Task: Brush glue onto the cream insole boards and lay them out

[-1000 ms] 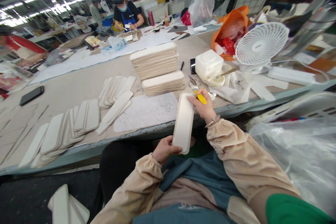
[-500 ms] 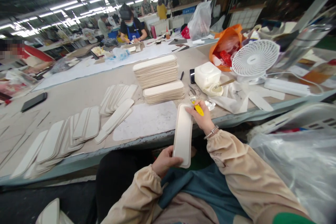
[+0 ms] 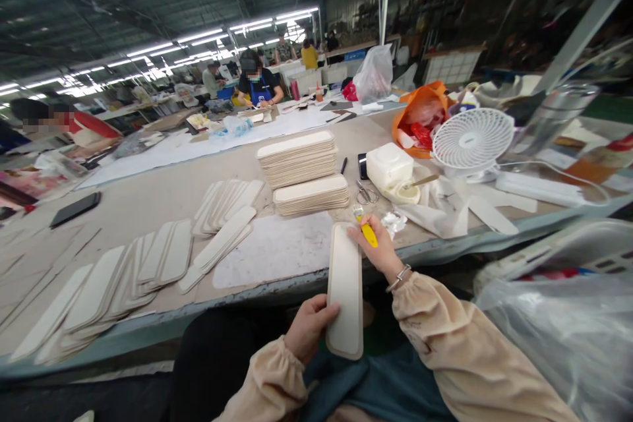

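Observation:
A long cream panel (image 3: 345,290) with rounded corners and a beige border stands upright over my lap, off the table's front edge. My left hand (image 3: 311,324) pinches its lower left side, thumb on the face. At the upper right corner, my right hand (image 3: 378,247) touches the panel with its fingertips. That same hand grips a yellow-handled tool (image 3: 368,232) with a short metal head; its exact kind is unclear. Behind the panel are two stacks of similar panels, a tall stack (image 3: 297,159) and a lower stack (image 3: 311,194).
More panels (image 3: 103,287) lie fanned out at the left on the table. Scissors (image 3: 366,192), a white container (image 3: 390,168), a white fan (image 3: 472,138) and an orange bag (image 3: 420,115) stand to the right. A plastic-covered basket (image 3: 548,290) is below. A co-worker (image 3: 258,87) sits across.
My left hand has slid up the panel's left side, and more of its lower end shows. The camera view has tilted upward. Both hands keep their holds.

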`<state>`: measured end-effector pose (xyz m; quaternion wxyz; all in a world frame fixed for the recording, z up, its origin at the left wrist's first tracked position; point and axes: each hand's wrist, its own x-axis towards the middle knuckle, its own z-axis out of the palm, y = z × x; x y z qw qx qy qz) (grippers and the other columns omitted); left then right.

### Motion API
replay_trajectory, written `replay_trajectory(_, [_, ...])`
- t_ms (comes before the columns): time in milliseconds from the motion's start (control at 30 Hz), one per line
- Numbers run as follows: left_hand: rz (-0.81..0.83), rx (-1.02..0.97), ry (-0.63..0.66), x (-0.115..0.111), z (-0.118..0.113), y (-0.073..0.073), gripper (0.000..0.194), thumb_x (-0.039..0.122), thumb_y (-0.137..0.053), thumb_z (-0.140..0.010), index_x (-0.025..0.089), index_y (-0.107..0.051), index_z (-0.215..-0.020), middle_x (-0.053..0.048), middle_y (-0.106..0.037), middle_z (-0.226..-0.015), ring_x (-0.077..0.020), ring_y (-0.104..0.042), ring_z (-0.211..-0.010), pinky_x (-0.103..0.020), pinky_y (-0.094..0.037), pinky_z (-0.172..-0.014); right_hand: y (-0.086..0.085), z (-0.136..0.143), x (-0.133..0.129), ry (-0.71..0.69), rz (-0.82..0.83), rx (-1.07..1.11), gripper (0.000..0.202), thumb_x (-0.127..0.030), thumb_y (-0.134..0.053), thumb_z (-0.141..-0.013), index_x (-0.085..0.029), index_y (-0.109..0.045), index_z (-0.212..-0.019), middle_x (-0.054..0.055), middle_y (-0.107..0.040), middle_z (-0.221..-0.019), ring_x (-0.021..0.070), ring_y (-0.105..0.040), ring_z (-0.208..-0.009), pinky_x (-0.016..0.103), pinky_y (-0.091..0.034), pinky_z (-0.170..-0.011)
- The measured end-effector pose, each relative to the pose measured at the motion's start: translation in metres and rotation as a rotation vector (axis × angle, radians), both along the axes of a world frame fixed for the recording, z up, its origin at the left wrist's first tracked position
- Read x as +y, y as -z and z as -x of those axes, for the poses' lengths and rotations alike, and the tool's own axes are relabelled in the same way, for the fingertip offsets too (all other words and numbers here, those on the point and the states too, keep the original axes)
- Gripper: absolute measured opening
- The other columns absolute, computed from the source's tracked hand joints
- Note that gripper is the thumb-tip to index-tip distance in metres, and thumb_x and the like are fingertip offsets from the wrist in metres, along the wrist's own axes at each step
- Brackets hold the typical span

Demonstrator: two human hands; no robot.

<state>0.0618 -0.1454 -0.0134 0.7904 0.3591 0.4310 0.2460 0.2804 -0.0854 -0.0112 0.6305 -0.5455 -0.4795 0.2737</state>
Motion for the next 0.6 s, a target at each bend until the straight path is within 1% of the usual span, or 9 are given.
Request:
replay_trajectory(100, [0.001, -0.009, -0.038, 0.003, 0.002, -0.005, 0.042, 0.045, -0.083, -0.06, 0.011, -0.068, -0.079, -0.006, -0.068, -0.07, -0.0149, -0.061, -0.063, -0.025, -0.045, -0.06, -0.001, -0.002, 0.001, 0.043, -0.01, 0.016, 0.029, -0.044, -0.066, -0.08, -0.026, -0.043, -0.085, -0.006, -0.041, -0.067, 0.0136, -0.039, -0.057, 0.028, -0.035, -0.054])
replay_trajectory(167, [0.001, -0.008, -0.084, 0.007, 0.003, -0.009, 0.041, 0.045, -0.083, -0.06, 0.012, -0.067, -0.079, -0.004, -0.067, -0.068, -0.0134, -0.06, -0.061, -0.024, -0.044, -0.057, -0.002, -0.003, 0.001, 0.056, -0.014, 0.061, 0.03, -0.045, -0.066, -0.08, -0.026, -0.043, -0.085, -0.005, -0.045, -0.068, 0.0141, -0.043, -0.056, 0.029, -0.039, -0.053])
replay_trajectory(267, [0.003, -0.027, -0.171, 0.014, 0.005, -0.015, 0.038, 0.043, -0.083, -0.062, 0.012, -0.066, -0.078, -0.003, -0.067, -0.066, -0.0112, -0.058, -0.057, -0.021, -0.044, -0.054, -0.002, -0.003, 0.002, 0.036, 0.004, 0.169, 0.034, -0.047, -0.067, -0.078, -0.027, -0.041, -0.085, -0.003, -0.056, -0.073, 0.0166, -0.054, -0.06, 0.032, -0.048, -0.056])
replay_trajectory(367, [0.008, -0.07, -0.258, 0.019, 0.007, -0.019, 0.036, 0.039, -0.081, -0.065, 0.012, -0.067, -0.084, -0.003, -0.069, -0.07, -0.0123, -0.061, -0.061, -0.022, -0.048, -0.057, -0.001, -0.002, 0.002, 0.003, 0.029, 0.254, 0.037, -0.048, -0.068, -0.077, -0.027, -0.039, -0.087, -0.001, -0.063, -0.081, 0.0201, -0.063, -0.067, 0.036, -0.054, -0.059])
replay_trajectory(500, [0.017, -0.111, -0.357, 0.023, 0.01, -0.024, 0.034, 0.035, -0.079, -0.068, 0.013, -0.067, -0.092, -0.003, -0.07, -0.073, -0.0131, -0.063, -0.061, -0.023, -0.051, -0.06, 0.002, -0.002, 0.002, 0.003, 0.034, 0.228, 0.034, -0.045, -0.067, -0.079, -0.026, -0.039, -0.088, 0.0, -0.065, -0.082, 0.0209, -0.067, -0.069, 0.034, -0.055, -0.06])
replay_trajectory(600, [0.001, -0.144, -0.389, 0.023, 0.011, -0.026, 0.032, 0.033, -0.078, -0.07, 0.013, -0.067, -0.094, -0.003, -0.071, -0.076, -0.0138, -0.064, -0.064, -0.023, -0.052, -0.062, 0.003, -0.002, 0.001, -0.008, 0.046, 0.194, 0.032, -0.044, -0.066, -0.079, -0.026, -0.04, -0.088, -0.001, -0.065, -0.081, 0.0208, -0.067, -0.069, 0.034, -0.056, -0.06])
